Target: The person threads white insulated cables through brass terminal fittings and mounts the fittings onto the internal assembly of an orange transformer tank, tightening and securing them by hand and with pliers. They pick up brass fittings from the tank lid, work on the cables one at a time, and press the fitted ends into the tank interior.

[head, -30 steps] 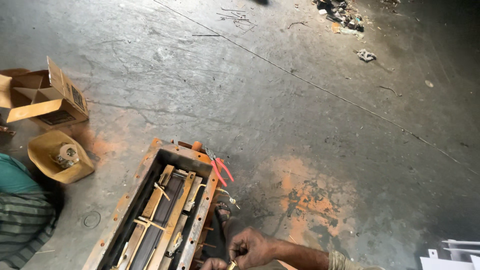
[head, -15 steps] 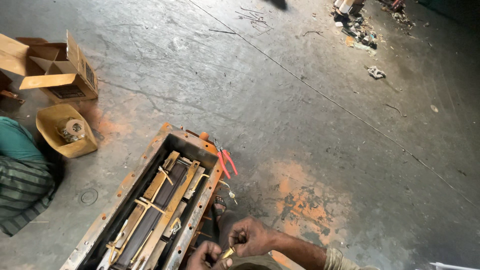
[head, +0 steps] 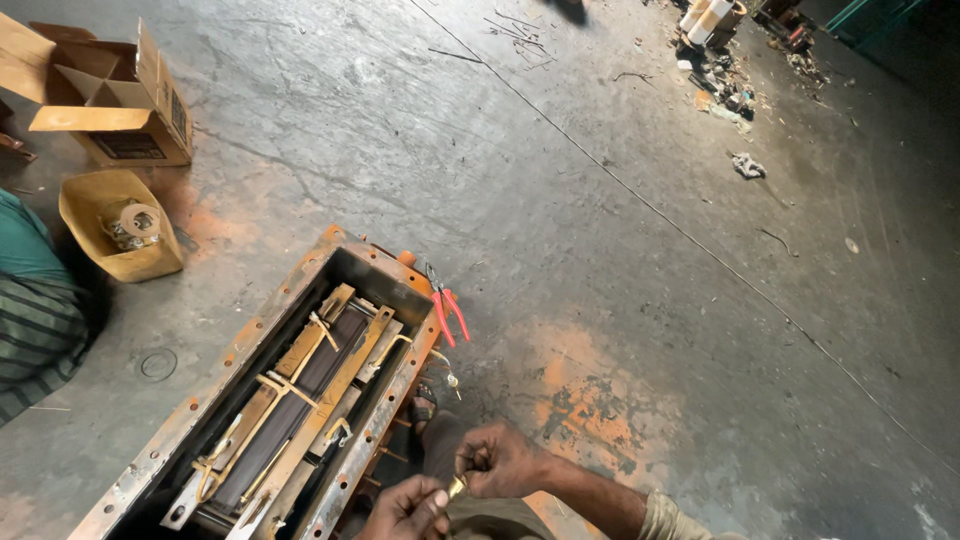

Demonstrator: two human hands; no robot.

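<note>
My right hand (head: pixel 505 460) and my left hand (head: pixel 405 512) meet at the bottom edge of the head view, both pinching a small brass-coloured fitting (head: pixel 456 487) between their fingertips. They hover just right of a long rusty metal casing (head: pixel 270 400) that lies open on the concrete floor, with flat brass strips and dark windings inside. Red-handled pliers (head: pixel 447 308) rest on the casing's far right corner.
An open cardboard box (head: pixel 110 95) and a small yellow tub (head: pixel 120 225) with a metal part sit at the left. Another person in a teal and striped garment (head: pixel 35 305) is at the left edge. Scrap and debris (head: pixel 720 60) lie far back right.
The view has shifted, so the casing and boxes sit lower and further left. My left hand has come up into view and joined my right hand on the small fitting.
</note>
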